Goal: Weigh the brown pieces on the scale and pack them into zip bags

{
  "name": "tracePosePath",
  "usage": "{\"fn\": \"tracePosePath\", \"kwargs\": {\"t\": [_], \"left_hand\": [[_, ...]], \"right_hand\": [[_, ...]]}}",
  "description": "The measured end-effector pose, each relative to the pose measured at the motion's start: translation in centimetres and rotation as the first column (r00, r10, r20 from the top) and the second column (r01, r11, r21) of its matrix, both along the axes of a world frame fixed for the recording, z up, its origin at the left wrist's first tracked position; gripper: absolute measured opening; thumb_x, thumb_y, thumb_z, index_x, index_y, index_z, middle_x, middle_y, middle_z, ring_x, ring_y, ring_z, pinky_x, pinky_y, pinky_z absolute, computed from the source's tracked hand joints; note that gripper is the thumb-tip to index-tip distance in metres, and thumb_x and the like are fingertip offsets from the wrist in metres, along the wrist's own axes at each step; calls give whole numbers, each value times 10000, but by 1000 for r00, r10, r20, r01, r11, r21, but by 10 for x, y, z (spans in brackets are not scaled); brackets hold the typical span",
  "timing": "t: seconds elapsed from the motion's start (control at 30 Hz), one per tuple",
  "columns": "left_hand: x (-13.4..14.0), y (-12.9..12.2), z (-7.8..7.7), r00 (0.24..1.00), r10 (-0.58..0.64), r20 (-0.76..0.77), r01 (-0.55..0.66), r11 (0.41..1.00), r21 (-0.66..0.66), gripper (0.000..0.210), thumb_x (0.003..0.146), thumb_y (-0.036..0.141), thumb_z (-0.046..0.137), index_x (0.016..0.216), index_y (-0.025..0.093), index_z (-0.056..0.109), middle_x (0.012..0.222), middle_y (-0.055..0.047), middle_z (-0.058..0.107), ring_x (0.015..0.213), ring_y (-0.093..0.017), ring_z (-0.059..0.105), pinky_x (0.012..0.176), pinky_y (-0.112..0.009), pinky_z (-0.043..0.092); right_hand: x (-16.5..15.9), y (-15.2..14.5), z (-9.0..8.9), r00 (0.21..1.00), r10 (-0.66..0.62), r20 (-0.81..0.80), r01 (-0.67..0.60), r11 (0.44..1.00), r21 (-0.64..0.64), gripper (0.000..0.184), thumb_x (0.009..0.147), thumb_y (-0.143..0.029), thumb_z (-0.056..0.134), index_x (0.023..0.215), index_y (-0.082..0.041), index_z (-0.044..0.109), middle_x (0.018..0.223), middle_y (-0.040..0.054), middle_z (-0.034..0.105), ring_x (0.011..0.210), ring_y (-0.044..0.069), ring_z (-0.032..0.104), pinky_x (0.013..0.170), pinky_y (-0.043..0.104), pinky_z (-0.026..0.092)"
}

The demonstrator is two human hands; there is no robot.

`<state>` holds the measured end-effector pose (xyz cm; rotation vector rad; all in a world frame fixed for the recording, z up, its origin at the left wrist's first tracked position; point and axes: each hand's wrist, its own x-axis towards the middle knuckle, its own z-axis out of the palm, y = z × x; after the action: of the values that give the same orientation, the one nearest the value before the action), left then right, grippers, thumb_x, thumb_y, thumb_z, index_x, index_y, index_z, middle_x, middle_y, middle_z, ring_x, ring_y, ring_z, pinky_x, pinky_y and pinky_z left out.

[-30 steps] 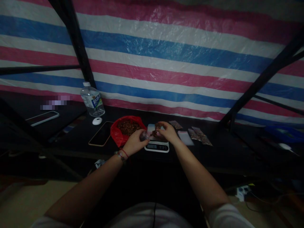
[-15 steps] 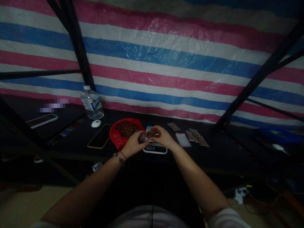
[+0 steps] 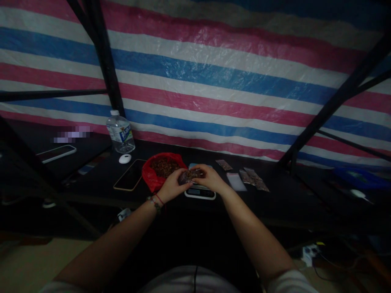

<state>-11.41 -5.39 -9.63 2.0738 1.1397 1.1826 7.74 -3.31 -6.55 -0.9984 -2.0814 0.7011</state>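
Between my two hands is a small clear plastic bag [image 3: 187, 176] with brown bits in it, above a white digital scale [image 3: 200, 194]. My left hand [image 3: 173, 184] has its fingers closed on the bag's left side. At the right side, my right hand [image 3: 210, 178] also pinches it; part of the bag is hidden behind the fingers. Just left of the scale lies an open red plastic bag [image 3: 149, 176] full of brown dried pieces [image 3: 165, 166]. To the right are a stack of empty clear bags [image 3: 236, 182] and several filled small bags [image 3: 253, 178].
On the black table [image 3: 171, 197] lie a phone [image 3: 130, 175], a white mouse [image 3: 125, 158] and a large clear bottle [image 3: 120, 132]. Another phone [image 3: 56, 154] is further left. A blue tray [image 3: 356, 178] sits far right. Dark metal posts [image 3: 105, 61] stand before striped sheeting.
My right hand has lowered slightly and its fingers have shifted on the small bag. The view has moved a little; the things on the table stay in place.
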Motion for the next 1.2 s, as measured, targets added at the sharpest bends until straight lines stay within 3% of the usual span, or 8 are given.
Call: {"fn": "tracePosePath", "kwargs": {"t": [0.17,0.37,0.63,1.2], "left_hand": [[-2,2,-3,1000,-18,18,18,1000,4,427,742,372,641,1099,158,543,1076,-90,621,991,-223,584,893,-368,445],[-2,1,-5,999,-29,35,30,1000,-7,455,733,377,653,1116,166,526,1079,-86,617,982,-221,586,885,-365,451],[2,0,-4,994,-41,101,45,998,-33,446,745,387,644,1106,154,525,1057,-82,611,967,-214,586,869,-347,456],[0,12,-18,983,15,182,5,994,-109,483,697,394,689,1070,168,479,1008,-56,582,904,-192,586,805,-324,469]], "right_hand": [[0,-2,3,999,14,-32,-14,1000,-9,366,684,-232,688,1045,-225,628,1029,30,644,941,173,616,836,318,484],[-3,-5,5,995,17,-102,-28,994,-106,382,691,-240,692,1056,-217,580,982,11,656,833,146,638,770,293,512],[-5,-7,10,997,46,-59,-42,997,68,297,703,-207,681,998,-208,643,1047,45,594,971,162,580,802,291,505],[-9,0,10,994,37,-107,-36,999,14,391,712,-141,615,1096,-212,615,1101,54,604,974,155,585,802,288,514]]}}
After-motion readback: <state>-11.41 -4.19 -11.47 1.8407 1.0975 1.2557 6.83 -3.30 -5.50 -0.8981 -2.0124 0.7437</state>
